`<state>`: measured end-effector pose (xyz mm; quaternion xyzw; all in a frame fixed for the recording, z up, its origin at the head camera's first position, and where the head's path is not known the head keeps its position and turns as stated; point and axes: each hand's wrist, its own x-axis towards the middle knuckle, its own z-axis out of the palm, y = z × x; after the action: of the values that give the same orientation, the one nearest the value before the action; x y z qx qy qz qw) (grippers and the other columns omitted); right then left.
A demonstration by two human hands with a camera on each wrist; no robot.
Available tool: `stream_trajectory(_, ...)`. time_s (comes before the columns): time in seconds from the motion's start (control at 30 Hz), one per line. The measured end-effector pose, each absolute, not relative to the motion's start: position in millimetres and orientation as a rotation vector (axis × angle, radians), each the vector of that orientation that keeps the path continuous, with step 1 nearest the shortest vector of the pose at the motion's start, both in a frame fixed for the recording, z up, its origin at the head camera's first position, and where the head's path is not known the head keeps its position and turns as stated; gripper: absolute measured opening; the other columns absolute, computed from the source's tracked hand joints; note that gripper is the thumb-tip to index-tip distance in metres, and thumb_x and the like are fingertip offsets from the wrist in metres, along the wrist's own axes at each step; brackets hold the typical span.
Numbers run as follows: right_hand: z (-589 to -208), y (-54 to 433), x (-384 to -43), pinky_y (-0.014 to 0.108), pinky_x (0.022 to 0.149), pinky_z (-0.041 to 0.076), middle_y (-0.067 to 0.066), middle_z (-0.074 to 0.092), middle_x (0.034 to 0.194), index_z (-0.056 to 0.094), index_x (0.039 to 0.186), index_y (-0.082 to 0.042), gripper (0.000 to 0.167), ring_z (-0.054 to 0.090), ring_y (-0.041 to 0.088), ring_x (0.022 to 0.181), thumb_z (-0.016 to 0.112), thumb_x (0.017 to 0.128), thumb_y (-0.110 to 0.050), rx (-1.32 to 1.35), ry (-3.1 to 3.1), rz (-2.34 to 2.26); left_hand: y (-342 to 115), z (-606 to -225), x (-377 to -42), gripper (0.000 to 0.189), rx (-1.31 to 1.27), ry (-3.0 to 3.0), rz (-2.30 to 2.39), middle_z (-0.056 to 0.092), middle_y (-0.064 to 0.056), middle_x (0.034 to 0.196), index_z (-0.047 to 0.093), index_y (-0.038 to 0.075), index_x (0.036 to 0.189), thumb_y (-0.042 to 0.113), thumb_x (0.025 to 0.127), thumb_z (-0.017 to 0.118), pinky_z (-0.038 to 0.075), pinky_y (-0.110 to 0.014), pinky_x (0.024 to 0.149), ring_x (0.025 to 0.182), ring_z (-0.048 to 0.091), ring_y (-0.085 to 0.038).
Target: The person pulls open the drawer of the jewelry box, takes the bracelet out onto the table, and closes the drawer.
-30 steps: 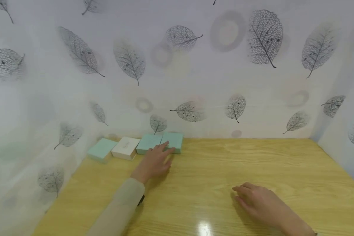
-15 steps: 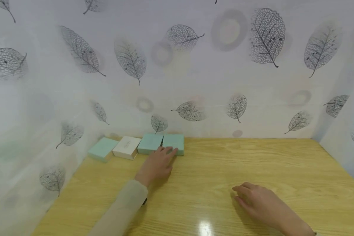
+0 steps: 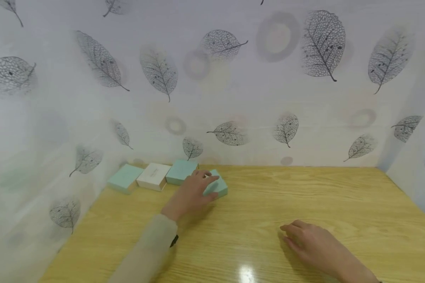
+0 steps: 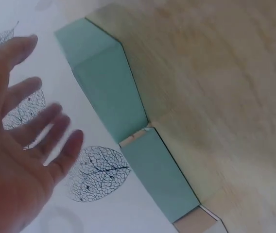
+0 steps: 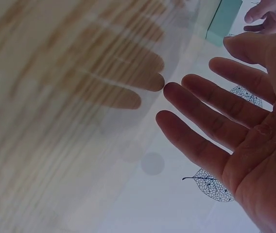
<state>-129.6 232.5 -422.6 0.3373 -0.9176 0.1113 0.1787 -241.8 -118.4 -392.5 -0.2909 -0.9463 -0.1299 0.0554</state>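
In the head view my left hand [image 3: 193, 192] lies over a mint-green box [image 3: 220, 188] at the right end of a row, fingers across its top and thumb at its near side. That box sits turned at an angle, partly covered by the fingers. Just left of it stands another mint-green box [image 3: 180, 171]. The left wrist view shows the left fingers [image 4: 45, 121] spread and loosely bent, with green boxes [image 4: 111, 92] beside them. My right hand [image 3: 311, 243] rests low at the right of the table with nothing in it; its fingers [image 5: 196, 141] are extended in the right wrist view.
Farther left in the row are a white box [image 3: 154, 176] and another mint-green box [image 3: 125, 177]. The wood-grain table [image 3: 304, 192] meets a leaf-patterned backdrop [image 3: 255, 98] at its back edge. Glare shows on the table's near middle.
The rightmost green box has come toward me and turned, parting from its neighbour. My left hand first drew back slightly, and its thumb now lies at the near side. My right hand stays in place.
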Motion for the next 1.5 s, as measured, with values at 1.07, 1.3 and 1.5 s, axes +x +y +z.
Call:
stream_trajectory(1.07, -417.8, 230.2, -127.2, 0.02, 0.056, 0.053, -0.002, 0.075, 0.091, 0.077, 0.103, -0.01, 0.023, 0.066, 0.005, 0.069, 0.083, 0.081, -0.012, 0.949, -2.624, 0.341, -95.4, -377.8, -206.7, 0.052, -0.967, -3.217, -0.564, 0.03, -0.024, 0.162, 0.057, 0.021, 0.127, 0.017, 0.079, 0.076, 0.046, -0.06, 0.108, 0.149, 0.033, -0.046)
stream_trajectory(1.3, -414.5, 227.0, -128.7, 0.024, 0.061, 0.058, 0.002, 0.077, 0.095, 0.077, 0.106, -0.009, 0.023, 0.071, 0.011, 0.074, 0.081, 0.084, -0.014, 0.933, -2.669, 0.335, -85.2, -383.2, -194.0, 0.085, -0.575, -3.132, -0.291, 0.057, -0.028, 0.128, 0.054, 0.0, 0.136, 0.068, 0.087, 0.067, 0.06, -0.049, 0.076, 0.108, 0.06, -0.038)
stream_trajectory(1.5, -416.0, 227.7, -129.1, 0.026, 0.063, 0.06, 0.002, 0.077, 0.096, 0.077, 0.106, -0.009, 0.022, 0.072, 0.014, 0.077, 0.08, 0.085, -0.015, 0.926, -2.692, 0.346, -82.1, -387.1, -188.8, 0.09, -0.563, -3.198, -0.361, 0.057, -0.026, 0.125, 0.053, -0.005, 0.136, 0.065, 0.083, 0.072, 0.06, -0.045, 0.074, 0.099, 0.058, -0.03)
